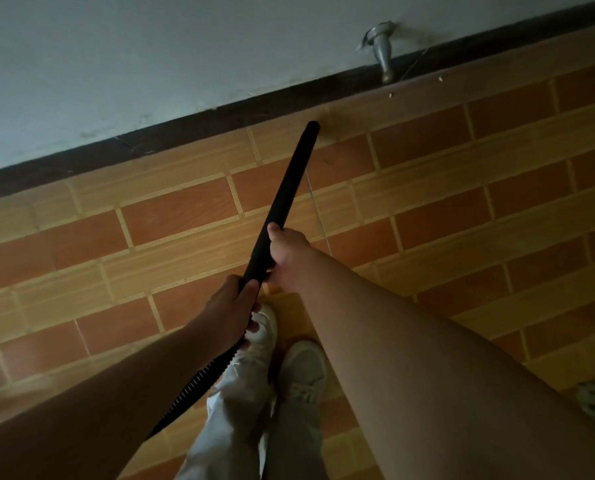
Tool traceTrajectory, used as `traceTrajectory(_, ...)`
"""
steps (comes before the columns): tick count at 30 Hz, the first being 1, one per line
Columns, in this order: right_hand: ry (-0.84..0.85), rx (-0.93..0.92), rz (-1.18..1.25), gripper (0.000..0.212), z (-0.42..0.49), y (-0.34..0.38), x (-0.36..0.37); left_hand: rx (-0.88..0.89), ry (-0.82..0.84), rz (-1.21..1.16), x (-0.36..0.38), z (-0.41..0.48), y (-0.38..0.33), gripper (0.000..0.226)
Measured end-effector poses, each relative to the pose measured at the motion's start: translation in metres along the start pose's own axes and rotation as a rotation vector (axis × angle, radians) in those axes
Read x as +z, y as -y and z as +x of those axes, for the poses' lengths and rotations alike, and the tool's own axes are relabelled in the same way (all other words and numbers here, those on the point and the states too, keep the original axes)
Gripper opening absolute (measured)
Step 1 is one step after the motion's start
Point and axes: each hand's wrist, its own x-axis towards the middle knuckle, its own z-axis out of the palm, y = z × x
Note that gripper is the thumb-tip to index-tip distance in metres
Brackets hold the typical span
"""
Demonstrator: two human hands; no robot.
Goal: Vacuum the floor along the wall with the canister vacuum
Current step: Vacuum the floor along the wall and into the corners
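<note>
We see a white wall (150, 57), a dark strip (219, 116) below it, an orange tiled floor (462, 209) and a metal doorstop (382, 50).

No text, label, brand or number I can read. Nothing legible on vacuum wand (289, 181), wall (150, 64), floor tiles (427, 202) or my shoes (303, 368); picture dim, slightly blurred.

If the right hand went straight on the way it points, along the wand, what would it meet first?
Probably the tiled floor at the tip of the black wand that the right hand grips; the wand ahead is bare. The dark baseboard comes just beyond, though depth there is unclear.
</note>
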Motion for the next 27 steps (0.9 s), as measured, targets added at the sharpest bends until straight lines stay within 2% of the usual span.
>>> traceTrajectory(12, -0.025, 0.015, 0.009, 0.047, 0.007, 0.034, -0.035, 0.044, -0.001, 0.071, 0.025, 0.016, -0.038, 0.028)
traceTrajectory(27, 0.011, 0.062, -0.114, 0.033, 0.007, 0.059, -0.126, 0.023, -0.074, -0.05, 0.119, 0.023, -0.067, 0.02)
